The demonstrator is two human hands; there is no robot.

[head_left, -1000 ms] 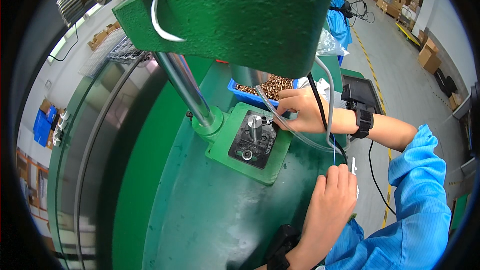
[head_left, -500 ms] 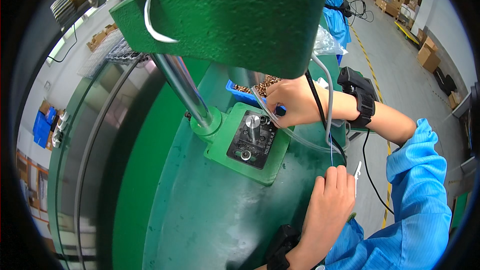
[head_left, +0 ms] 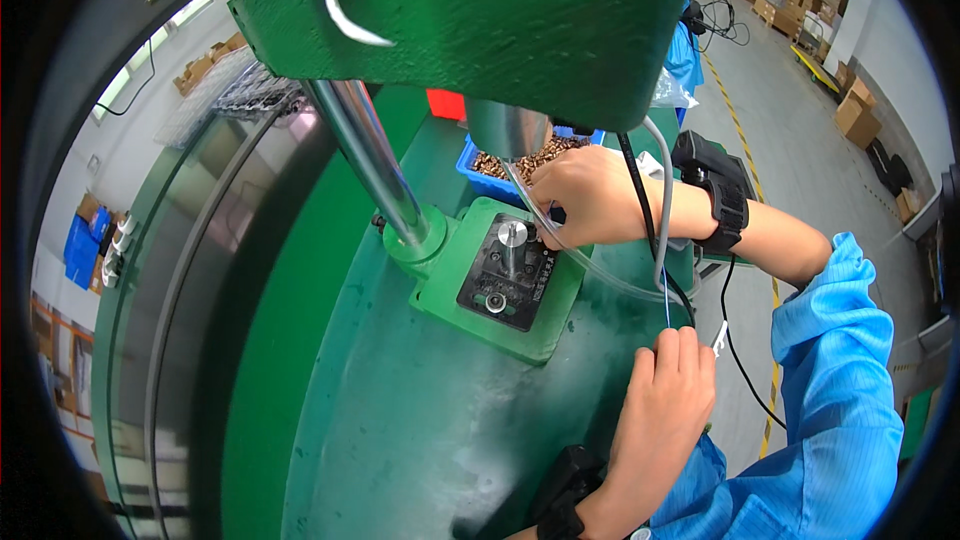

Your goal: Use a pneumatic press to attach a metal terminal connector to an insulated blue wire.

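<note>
A green bench press with a steel column [head_left: 368, 155] stands before me. On its green base [head_left: 545, 330] lies a black fixture plate [head_left: 490, 295] with a round metal post [head_left: 512, 233] standing on it. My right hand [head_left: 590, 198] is bent down at the plate's right edge, fingers pinched together beside the post; anything between the fingertips is hidden. Nearer to me, my left hand [head_left: 668, 390] is closed on a thin bluish-white wire [head_left: 667, 302] that sticks up from its fingertips. A white plastic piece [head_left: 720, 338] shows beside its knuckles.
The green press head [head_left: 480, 40] overhangs the fixture, with a metal ram [head_left: 505, 128] below. Behind stands a blue bin [head_left: 485, 180] of small copper-coloured parts, near a red container [head_left: 446, 104]. A clear tube [head_left: 615, 278] and black cable [head_left: 636, 190] run past my right wrist.
The view has shifted slightly, so the press head sits higher and more of the blue bin and the red container shows. Both hands stay nearly in place, the right fingertips still by the plate.
</note>
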